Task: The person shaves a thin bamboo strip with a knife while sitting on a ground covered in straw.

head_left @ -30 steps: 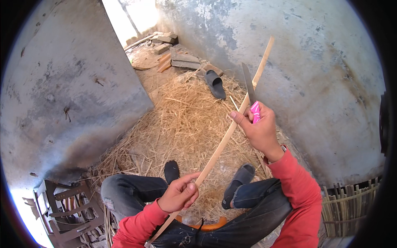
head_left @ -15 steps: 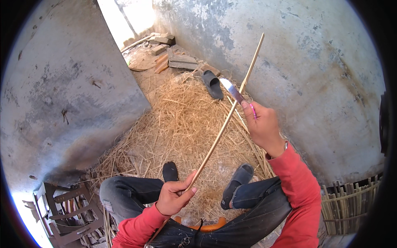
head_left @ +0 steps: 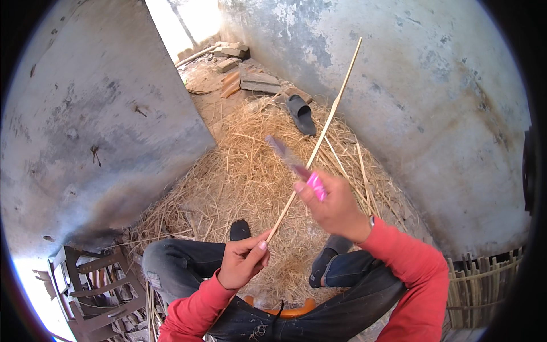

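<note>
A long pale strip of split wood, like bamboo (head_left: 321, 138), slants from my lap up to the right, with a thicker knot partway along it. My left hand (head_left: 244, 261) is closed round its lower part, thumb on top. In my right hand (head_left: 336, 208) is a knife (head_left: 288, 158) with a pink handle, blurred by motion. Its blade points up and left and crosses the strip near the handle; whether the edge touches the wood I cannot tell. Both hands are above the gap between my bent legs.
Straw-like shavings (head_left: 250, 154) cover the floor ahead, with a dark slipper (head_left: 301, 115) on them. Bricks (head_left: 231, 52) lie by the bright doorway. Grey walls (head_left: 410, 102) rise on both sides. A brown chair frame (head_left: 105, 290) is at lower left, a slatted basket (head_left: 481, 290) at lower right.
My right hand and the knife have come down along the strip, toward my left hand. My left hand keeps its grip, and the view has shifted slightly.
</note>
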Motion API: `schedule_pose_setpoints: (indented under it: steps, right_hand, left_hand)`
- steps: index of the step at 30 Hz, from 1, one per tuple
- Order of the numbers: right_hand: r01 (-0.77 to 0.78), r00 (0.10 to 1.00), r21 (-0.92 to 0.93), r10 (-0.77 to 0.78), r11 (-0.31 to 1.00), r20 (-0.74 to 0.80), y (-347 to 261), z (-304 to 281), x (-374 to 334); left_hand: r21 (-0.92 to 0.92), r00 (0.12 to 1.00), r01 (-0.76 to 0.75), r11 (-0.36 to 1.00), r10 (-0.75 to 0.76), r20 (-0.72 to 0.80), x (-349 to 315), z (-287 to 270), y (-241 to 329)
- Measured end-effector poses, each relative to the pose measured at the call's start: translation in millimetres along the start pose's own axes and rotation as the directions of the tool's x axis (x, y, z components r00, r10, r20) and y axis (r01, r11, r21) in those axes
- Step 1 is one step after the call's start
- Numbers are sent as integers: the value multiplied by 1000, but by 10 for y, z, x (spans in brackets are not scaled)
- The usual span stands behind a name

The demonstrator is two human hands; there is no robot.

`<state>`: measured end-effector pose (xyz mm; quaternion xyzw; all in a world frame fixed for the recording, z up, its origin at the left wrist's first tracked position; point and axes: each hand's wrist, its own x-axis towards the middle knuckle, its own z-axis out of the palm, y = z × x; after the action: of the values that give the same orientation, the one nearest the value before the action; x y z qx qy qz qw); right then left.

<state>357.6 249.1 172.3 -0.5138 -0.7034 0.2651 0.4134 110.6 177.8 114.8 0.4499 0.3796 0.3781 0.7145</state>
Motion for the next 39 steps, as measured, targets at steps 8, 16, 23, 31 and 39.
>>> schedule_pose_setpoints:
  steps: [8, 16, 23, 31, 39]
  right_hand:
    - [-75, 988, 316, 114, 946, -106, 68, -167, 107]
    - [32, 885, 238, 84, 971, -459, 387, -784, 277]
    - [-65, 982, -182, 31, 981, -184, 171, -553, -16]
    - [375, 920, -406, -281, 833, 273, 6, 90, -494]
    - [-38, 992, -408, -13, 912, -122, 343, -659, 268]
  left_hand:
    - [-95, 989, 83, 992, -70, 130, -24, -11, -127]
    - [-42, 891, 223, 974, -186, 413, -48, -15, -106]
    - [-71, 980, 137, 988, -124, 157, -47, 67, -68]
    - [-71, 989, 120, 990, -112, 98, -10, 9, 28]
    - [-166, 976, 172, 971, -145, 163, -99, -128, 24]
